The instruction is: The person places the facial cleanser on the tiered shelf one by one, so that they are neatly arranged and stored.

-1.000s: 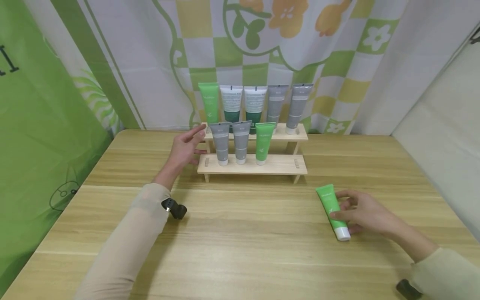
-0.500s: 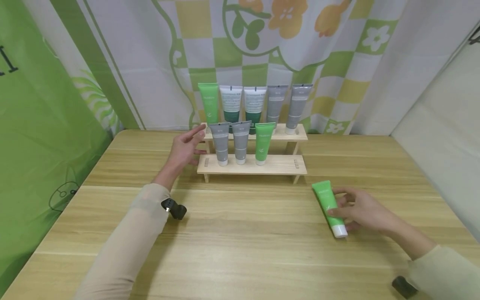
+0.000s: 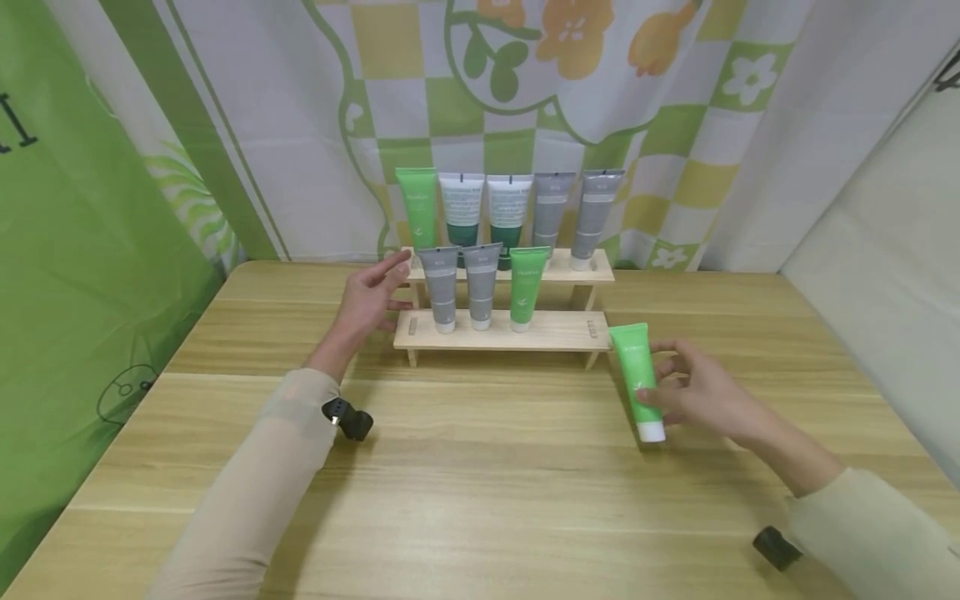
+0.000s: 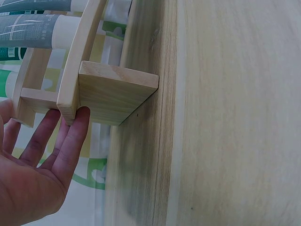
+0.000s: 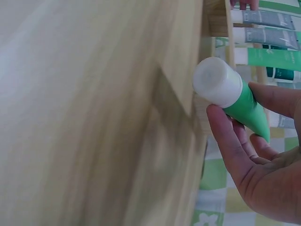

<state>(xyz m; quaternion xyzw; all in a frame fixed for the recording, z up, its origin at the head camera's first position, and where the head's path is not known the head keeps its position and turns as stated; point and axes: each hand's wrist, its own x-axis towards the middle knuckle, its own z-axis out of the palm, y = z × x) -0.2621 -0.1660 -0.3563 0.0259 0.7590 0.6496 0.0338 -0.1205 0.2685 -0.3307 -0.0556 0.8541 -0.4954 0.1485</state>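
My right hand point(image 3: 701, 392) holds a green squeeze tube point(image 3: 636, 379) between thumb and fingers, its white cap point(image 5: 217, 80) pointing down. The tube is above the table, in front of the right end of a two-step wooden rack point(image 3: 555, 333). At the rack's left end, my left hand point(image 3: 367, 302) touches the wood with extended fingers point(image 4: 75, 136). On the lower step stand two grey tubes point(image 3: 442, 287) and one green tube point(image 3: 528, 283), caps down. The upper step carries a green tube point(image 3: 418, 208), two white-and-dark-green tubes point(image 3: 462, 204) and two grey tubes point(image 3: 596, 217).
The rack stands on a wooden table point(image 3: 480, 483) near its back edge. Behind hangs a patterned curtain point(image 3: 405, 108), with a green cloth point(image 3: 67, 292) on the left and a pale wall panel point(image 3: 885, 242) on the right.
My right hand has carried the green tube up the table and leftward toward the rack, turning it more upright. The left hand and the rack have stayed put.
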